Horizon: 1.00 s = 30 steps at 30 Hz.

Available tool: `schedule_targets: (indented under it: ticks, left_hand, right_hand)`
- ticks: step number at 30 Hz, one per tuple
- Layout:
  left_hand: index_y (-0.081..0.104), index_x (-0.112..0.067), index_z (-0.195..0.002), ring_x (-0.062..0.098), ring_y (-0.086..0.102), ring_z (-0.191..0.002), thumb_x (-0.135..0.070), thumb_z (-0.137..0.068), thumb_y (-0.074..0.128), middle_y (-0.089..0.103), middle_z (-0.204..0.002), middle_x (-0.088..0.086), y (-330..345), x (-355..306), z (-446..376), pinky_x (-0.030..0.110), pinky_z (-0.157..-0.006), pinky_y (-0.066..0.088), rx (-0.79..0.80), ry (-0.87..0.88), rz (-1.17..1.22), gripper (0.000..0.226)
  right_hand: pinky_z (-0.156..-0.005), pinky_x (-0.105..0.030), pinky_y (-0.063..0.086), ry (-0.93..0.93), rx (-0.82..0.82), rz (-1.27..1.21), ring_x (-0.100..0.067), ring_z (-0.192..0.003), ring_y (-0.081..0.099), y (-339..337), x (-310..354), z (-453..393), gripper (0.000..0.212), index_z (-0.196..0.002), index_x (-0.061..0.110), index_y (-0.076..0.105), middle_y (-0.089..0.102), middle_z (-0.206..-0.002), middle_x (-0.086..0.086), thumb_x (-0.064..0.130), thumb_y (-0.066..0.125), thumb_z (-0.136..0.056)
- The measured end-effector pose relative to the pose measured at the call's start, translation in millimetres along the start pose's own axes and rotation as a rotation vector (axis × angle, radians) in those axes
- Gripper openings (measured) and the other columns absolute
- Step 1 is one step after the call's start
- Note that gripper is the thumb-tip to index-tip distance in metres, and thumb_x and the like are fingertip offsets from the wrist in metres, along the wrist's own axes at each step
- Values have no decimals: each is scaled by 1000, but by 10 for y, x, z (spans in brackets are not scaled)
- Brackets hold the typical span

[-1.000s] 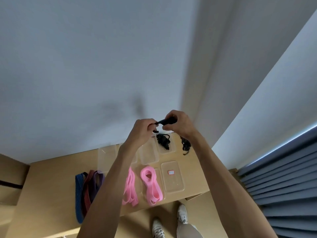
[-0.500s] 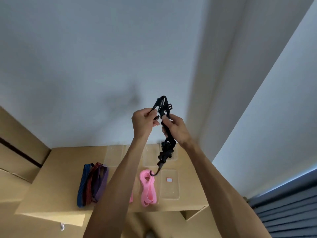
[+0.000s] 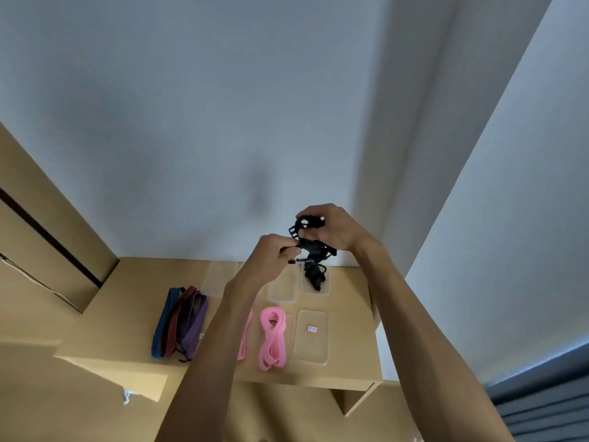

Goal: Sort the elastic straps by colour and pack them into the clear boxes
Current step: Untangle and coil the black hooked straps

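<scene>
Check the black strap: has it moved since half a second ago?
Yes. The black strap hung down past the far clear box toward the pink straps; now both hands hold it bunched above that box.

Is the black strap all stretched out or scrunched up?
Scrunched up. The black strap is bunched into a tangle between the left hand and the right hand, above the table.

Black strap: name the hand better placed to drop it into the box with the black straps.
Right hand: it grips most of the black strap directly above that box; the left hand only pinches one end.
</scene>
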<state>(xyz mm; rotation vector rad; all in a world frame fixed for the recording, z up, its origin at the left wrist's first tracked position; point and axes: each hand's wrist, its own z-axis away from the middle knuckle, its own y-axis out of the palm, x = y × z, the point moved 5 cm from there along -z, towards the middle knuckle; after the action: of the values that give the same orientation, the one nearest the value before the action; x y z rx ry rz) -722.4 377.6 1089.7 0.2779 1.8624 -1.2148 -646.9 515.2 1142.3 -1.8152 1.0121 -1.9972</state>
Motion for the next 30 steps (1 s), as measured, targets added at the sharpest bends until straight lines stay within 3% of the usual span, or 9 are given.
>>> schedule_targets:
  ticks: [2, 6, 11, 14, 18, 21, 26, 28, 30]
  left_hand:
    - [45, -8, -63, 17, 34, -56, -3, -95, 52, 44, -57, 2, -86, -48, 48, 28, -58, 33, 37, -22, 97, 33]
    - [65, -17, -69, 14, 42, -52, -1, -97, 52, 62, -63, 1, -373, -152, 59, 24, -63, 45, -78, 0, 354, 35]
    - [64, -7, -66, 18, 50, -44, -10, -93, 59, 56, -50, 7, -705, 52, -12, 25, -52, 41, -525, -98, 246, 27]
    - [54, -2, -61, 29, 53, -46, -5, -89, 58, 54, -51, 13, -839, 332, 53, 32, -50, 42, -623, -125, 124, 29]
    - [47, -2, -58, 23, 51, -48, 1, -87, 62, 48, -51, 13, -844, 640, 122, 35, -51, 43, -543, -154, -104, 33]
    - [58, 2, -63, 32, 66, -63, 2, -87, 60, 57, -58, 16, -792, 803, 102, 44, -60, 54, -342, -158, -190, 24]
    - [68, 4, -72, 37, 48, -58, -1, -88, 64, 57, -57, 18, -740, 713, 113, 47, -64, 56, -80, 37, -112, 17]
    - [67, -11, -64, 18, 45, -50, -1, -88, 66, 51, -51, -2, -781, 616, 178, 37, -60, 58, -105, 67, 41, 26]
    - [65, -31, -63, 6, 60, -54, -2, -87, 65, 55, -54, -13, -871, 508, 219, 23, -58, 53, -203, 69, 181, 37]
  right_hand:
    - [-87, -22, 49, 60, -13, -282, -18, -101, 66, 31, -90, 9, 32, -119, 23, 69, 70, -111, -2, 29, 74, -88]
    - [-60, -33, 45, 112, -7, -802, -23, -66, 61, 270, -172, 1, 19, -105, 15, 64, 69, -87, -10, 24, 67, -88]
    - [-50, -28, 38, 193, 62, -778, -19, -51, 44, 797, 27, -127, 32, -105, 16, 69, 60, -80, -10, 43, 52, -99]
    - [-47, -26, 35, 209, 198, -539, -16, -48, 37, 907, 148, -178, 26, -111, 29, 71, 56, -73, -2, 38, 71, -86]
    - [-59, -23, 45, 191, 169, -30, -15, -59, 56, 918, 300, -324, 51, -130, 19, 62, 60, -84, -1, 7, 68, -81]
    - [-67, -22, 44, 92, 76, 224, -18, -83, 59, 892, 466, -401, 44, -124, 21, 61, 66, -99, 2, 2, 58, -83]
    - [-75, -23, 49, -17, -109, 80, -21, -85, 60, 785, 511, -481, 32, -100, 19, 67, 62, -96, -6, -5, 51, -86]
    - [-79, -19, 49, -22, -146, -99, -16, -87, 62, 732, 424, -496, 26, -99, 16, 72, 65, -100, -7, -3, 58, -89]
    - [-64, -25, 51, 65, -169, -477, -19, -71, 63, 742, 283, -440, 17, -101, 10, 70, 69, -88, -13, 2, 61, -88]
